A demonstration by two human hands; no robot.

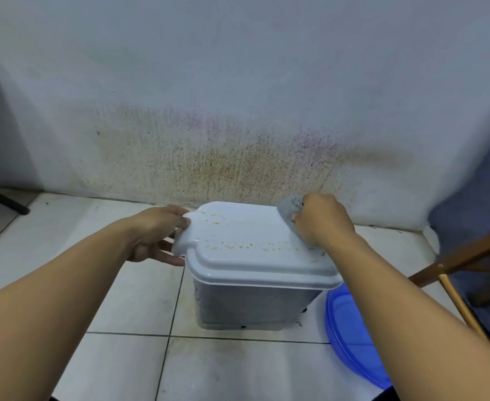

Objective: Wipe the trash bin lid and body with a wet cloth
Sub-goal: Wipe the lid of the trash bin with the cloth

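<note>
A grey trash bin stands on the tiled floor against the stained wall. Its white lid is closed and carries yellowish spots and smears. My left hand grips the lid's protruding tab at its left end, thumb on top and fingers underneath. My right hand holds a grey cloth and presses it on the lid's far right corner.
A blue plastic basin sits on the floor just right of the bin, partly hidden by my right forearm. A wooden chair leg and frame stand at the right with blue fabric behind. A dark leg lies at the far left.
</note>
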